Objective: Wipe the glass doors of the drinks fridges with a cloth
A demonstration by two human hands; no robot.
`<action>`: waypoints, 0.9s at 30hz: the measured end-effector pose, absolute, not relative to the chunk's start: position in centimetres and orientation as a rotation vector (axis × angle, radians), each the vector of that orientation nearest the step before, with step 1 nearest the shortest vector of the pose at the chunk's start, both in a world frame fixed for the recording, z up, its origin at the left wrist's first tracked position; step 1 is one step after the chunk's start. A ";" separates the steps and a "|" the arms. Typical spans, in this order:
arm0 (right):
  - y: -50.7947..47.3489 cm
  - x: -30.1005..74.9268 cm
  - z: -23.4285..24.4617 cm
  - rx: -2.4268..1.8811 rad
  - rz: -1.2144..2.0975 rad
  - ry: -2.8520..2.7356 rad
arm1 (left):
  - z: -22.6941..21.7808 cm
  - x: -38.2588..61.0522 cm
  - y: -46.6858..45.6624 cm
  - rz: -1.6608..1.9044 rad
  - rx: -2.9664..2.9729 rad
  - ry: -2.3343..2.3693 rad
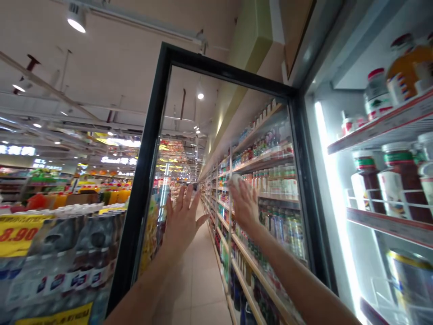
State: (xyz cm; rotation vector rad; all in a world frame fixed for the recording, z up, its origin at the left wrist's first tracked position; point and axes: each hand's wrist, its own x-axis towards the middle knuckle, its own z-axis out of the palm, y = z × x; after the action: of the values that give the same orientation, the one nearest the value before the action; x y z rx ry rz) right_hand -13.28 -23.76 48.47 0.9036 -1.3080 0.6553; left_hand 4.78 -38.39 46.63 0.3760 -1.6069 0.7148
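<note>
An open glass fridge door (149, 135) with a black frame stands in front of me. My left hand (182, 216) lies flat against the glass, fingers spread, holding nothing. My right hand (244, 203) is raised against the same pane a little to the right. It presses a small white cloth (235, 179) to the glass under its fingertips. Both forearms reach up from the bottom of the view.
To the right, the lit fridge interior (338, 203) holds shelves of bottles and jars (392, 180). On the left stand stacked bottled drinks (67, 253) with a yellow price sign (16, 234). Through the glass I see a tiled aisle (203, 280) beside long drink shelves (270, 180).
</note>
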 end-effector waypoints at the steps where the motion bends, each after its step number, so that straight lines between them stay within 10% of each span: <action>1: -24.0 -12.9 47.9 0.988 0.567 -1.279 | 46.7 4.9 -38.4 0.712 0.375 -1.607; 27: -21.9 -13.8 38.9 0.697 0.794 -1.441 | 39.6 4.4 -36.3 0.692 0.345 -1.742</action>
State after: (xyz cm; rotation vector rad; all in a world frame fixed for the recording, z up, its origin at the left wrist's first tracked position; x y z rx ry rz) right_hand -13.82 -21.90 38.85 0.6965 -1.4409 0.7935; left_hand 4.36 -36.27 39.64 0.3446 -1.7416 0.6916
